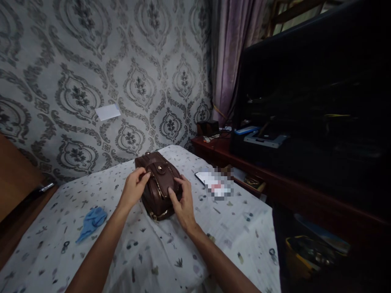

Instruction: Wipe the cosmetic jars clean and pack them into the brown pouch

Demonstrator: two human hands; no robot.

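A brown leather handbag [163,179] with gold-coloured zippers and a round metal stud lies on the cloth-covered table, one end towards me. At its left side, my left hand [134,187] is closed in a pinch at the upper end of a front zipper [159,188]; the pull itself is hidden by the fingers. My right hand [184,203] grips the bag's right side, thumb on the upper face and fingers along the far edge. Another zipper with a pull [154,216] shows at the near end.
A blue crumpled cloth [91,223] lies to the left on the patterned white tablecloth [238,236]. Right of the bag is a phone [210,183], its screen blurred. Beyond it stand a dark red desk [214,147], a partly open drawer [252,183] and a large black panel [305,89].
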